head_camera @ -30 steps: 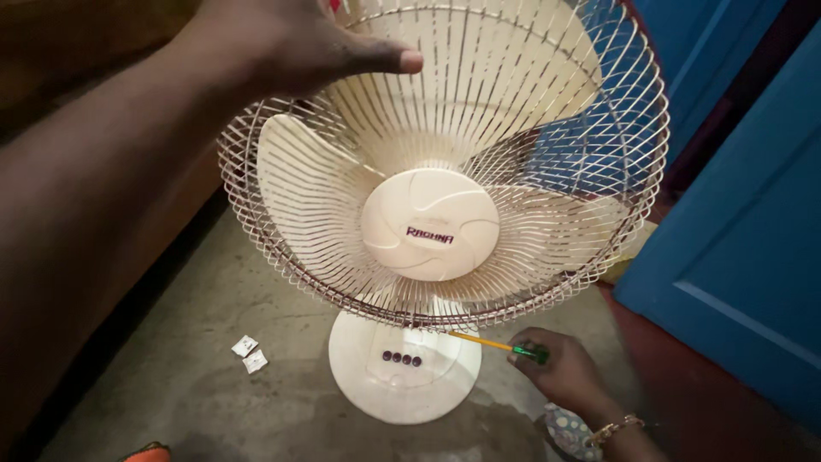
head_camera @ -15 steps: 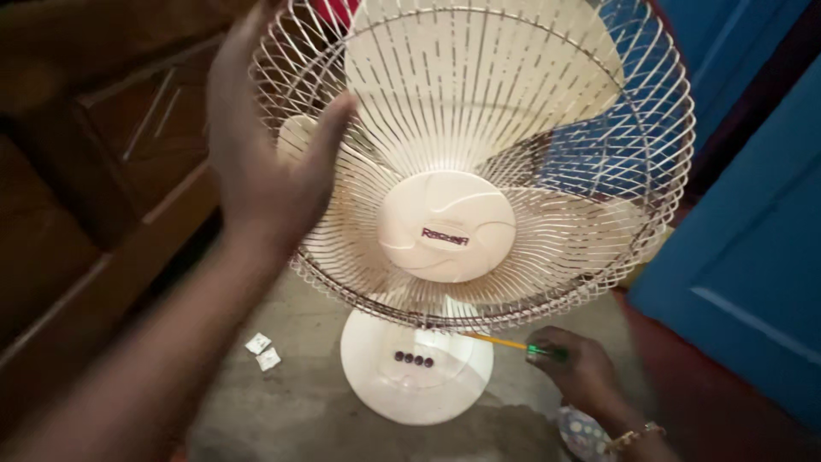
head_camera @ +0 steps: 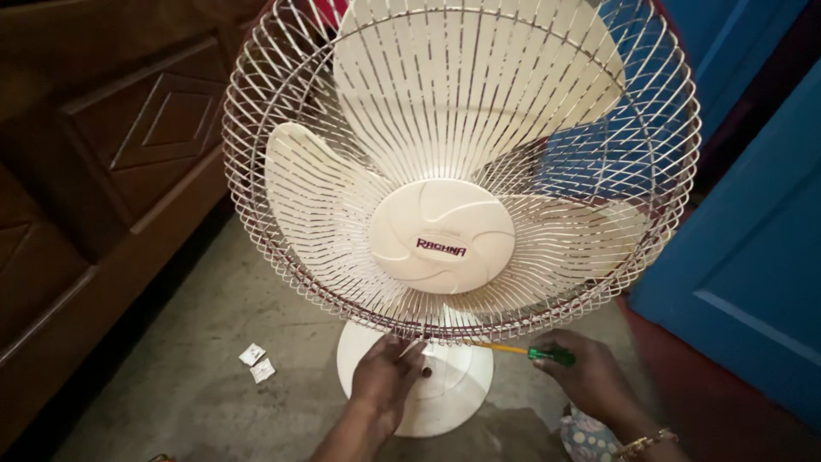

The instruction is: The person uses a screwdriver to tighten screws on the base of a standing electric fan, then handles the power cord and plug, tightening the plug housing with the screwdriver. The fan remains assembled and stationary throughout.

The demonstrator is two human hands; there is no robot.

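Cream table fan (head_camera: 445, 239) with a round wire guard (head_camera: 282, 103) fills most of the view, standing on a grey concrete floor (head_camera: 214, 376) between a dark wooden door (head_camera: 103, 171) on the left and a blue door (head_camera: 744, 282) on the right. Below the guard's lower rim, the left hand (head_camera: 389, 376) rests over the fan's round base (head_camera: 462, 402), fingers loosely curled and touching the bottom edge of the cage; it grips nothing clearly. The right hand (head_camera: 590, 376) is closed around a green-handled screwdriver (head_camera: 534, 352), its yellow shaft pointing left toward the bottom of the guard. Two small white paper scraps (head_camera: 256, 363) lie on the floor, left of the base.
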